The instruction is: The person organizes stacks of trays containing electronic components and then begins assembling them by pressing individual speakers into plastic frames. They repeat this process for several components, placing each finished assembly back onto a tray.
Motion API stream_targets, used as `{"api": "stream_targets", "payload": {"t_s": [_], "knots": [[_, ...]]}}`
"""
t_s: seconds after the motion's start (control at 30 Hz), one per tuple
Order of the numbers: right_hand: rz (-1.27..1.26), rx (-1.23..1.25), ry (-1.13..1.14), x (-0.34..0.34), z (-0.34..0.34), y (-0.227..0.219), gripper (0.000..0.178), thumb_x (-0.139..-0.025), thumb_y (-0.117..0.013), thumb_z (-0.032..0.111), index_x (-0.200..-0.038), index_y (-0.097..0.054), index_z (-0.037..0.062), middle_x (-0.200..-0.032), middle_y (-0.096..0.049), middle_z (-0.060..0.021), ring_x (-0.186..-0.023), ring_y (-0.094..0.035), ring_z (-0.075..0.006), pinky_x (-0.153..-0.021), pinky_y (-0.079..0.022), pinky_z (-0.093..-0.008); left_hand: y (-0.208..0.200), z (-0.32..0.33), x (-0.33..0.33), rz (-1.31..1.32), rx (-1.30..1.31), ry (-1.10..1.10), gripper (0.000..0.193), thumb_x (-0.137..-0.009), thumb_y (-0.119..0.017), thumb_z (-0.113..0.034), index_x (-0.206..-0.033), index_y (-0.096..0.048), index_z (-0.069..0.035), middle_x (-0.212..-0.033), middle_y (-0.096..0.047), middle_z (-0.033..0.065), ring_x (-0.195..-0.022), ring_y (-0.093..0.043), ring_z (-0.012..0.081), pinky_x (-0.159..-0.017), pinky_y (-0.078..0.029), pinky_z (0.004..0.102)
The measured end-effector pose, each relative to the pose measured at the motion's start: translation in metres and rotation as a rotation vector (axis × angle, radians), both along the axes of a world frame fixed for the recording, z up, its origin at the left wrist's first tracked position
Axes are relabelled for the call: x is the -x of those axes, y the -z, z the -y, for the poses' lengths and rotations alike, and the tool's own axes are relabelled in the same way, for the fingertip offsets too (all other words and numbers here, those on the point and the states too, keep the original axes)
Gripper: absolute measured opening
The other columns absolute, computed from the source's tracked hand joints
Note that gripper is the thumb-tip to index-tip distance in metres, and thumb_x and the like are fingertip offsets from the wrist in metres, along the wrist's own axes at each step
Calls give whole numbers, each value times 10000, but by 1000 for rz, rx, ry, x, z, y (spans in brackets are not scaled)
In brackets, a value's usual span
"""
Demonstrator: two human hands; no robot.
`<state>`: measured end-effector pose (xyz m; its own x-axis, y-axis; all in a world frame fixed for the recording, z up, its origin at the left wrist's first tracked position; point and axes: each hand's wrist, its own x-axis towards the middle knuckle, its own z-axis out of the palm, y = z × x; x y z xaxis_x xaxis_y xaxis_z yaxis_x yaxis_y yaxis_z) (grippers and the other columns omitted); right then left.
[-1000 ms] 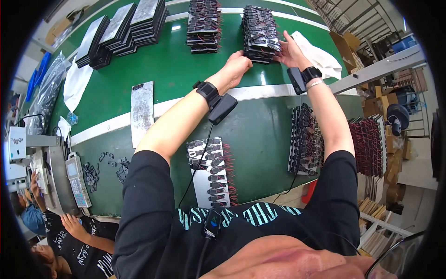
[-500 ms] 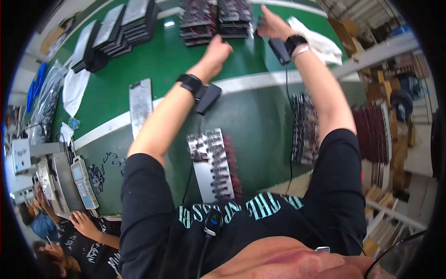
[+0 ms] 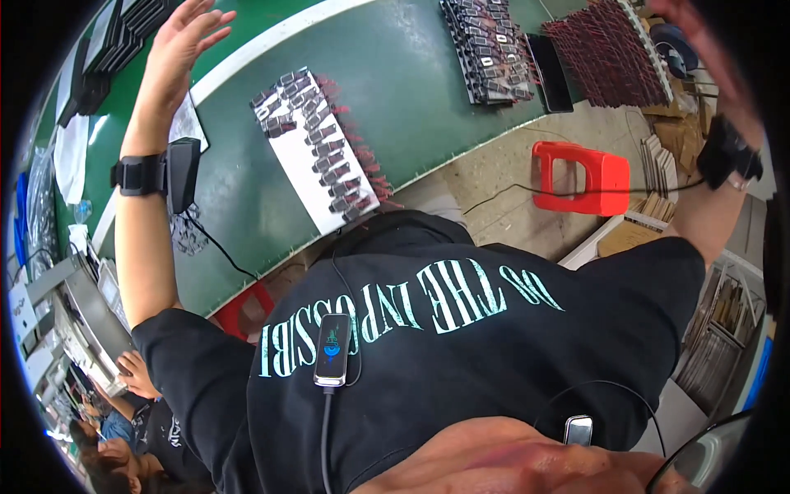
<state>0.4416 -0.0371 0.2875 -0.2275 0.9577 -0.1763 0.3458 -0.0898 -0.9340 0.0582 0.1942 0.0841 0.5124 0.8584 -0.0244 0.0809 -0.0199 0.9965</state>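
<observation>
My left hand (image 3: 186, 39) is raised over the far left of the green table (image 3: 411, 115), its fingers stretched apart and nothing in it. At the upper right rim my right hand (image 3: 709, 43) is smeared by motion and partly cut off, so its fingers cannot be read. Between them lies a white board (image 3: 309, 177) carrying rows of small black electronic parts with red wires along its right side. Farther right is a stack of similar boards (image 3: 491, 53). Beside that stack lies a flat black slab (image 3: 550, 74), then a dense row of dark red wires (image 3: 607, 53).
Stacks of black trays (image 3: 115, 45) stand at the far left. A red stool (image 3: 605, 183) is on the floor beyond the table edge. Thin cables run from both wrist devices. At the lower left a co-worker's hand (image 3: 138, 375) is near a grey machine (image 3: 86, 305).
My hands have moved away from the board stacks at the back and spread wide to either side. The view has swung toward the right, bringing the red stool and black slab into sight.
</observation>
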Motion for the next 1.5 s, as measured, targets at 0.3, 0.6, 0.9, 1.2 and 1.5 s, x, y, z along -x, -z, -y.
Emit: {"api": "stream_targets", "payload": {"t_s": [0.3,0.6,0.9,1.2,1.5], "knots": [[-139,227,-37,86,99,175,522,-1001,-509,365,-1359,-492,-15,-1162,-631,-124,-1006,-608,-166,-892,-501,-306,5,93,72,89,-56,-43,589,-929,-604,-135,-1439,-363,37,-1328,-515,174,-1038,-615,215,-848,-527,295],[47,6,175,177,60,263,309,-1006,-545,219,-1210,-595,-7,-1018,-645,-56,-922,-600,-98,-832,-505,-257,73,204,93,-155,116,-73,278,-990,-564,-232,-1041,-693,8,-891,-687,41,-792,-652,132,-706,-515,250],[211,-12,214,198,29,291,273,-1004,-556,229,-1142,-609,0,-987,-635,-35,-891,-592,-87,-791,-510,-244,90,204,72,-544,-195,-114,271,-951,-579,-283,-1018,-703,-52,-788,-696,83,-708,-670,180,-684,-517,304],[-438,261,388,193,40,287,480,-1046,-423,322,-1427,-413,30,-1280,-573,-96,-1152,-546,-151,-942,-473,-314,102,218,37,220,395,-188,520,-987,-574,-319,-1345,-462,40,-1283,-583,92,-1120,-567,160,-958,-451,338],[-639,210,319,227,32,292,499,-1060,-397,232,-1494,-284,13,-1371,-509,-95,-1218,-518,-153,-1026,-437,-304,96,214,26,213,514,-226,721,-983,-567,-328,-1484,-252,84,-1458,-421,175,-1302,-429,190,-1075,-322,362]]}}
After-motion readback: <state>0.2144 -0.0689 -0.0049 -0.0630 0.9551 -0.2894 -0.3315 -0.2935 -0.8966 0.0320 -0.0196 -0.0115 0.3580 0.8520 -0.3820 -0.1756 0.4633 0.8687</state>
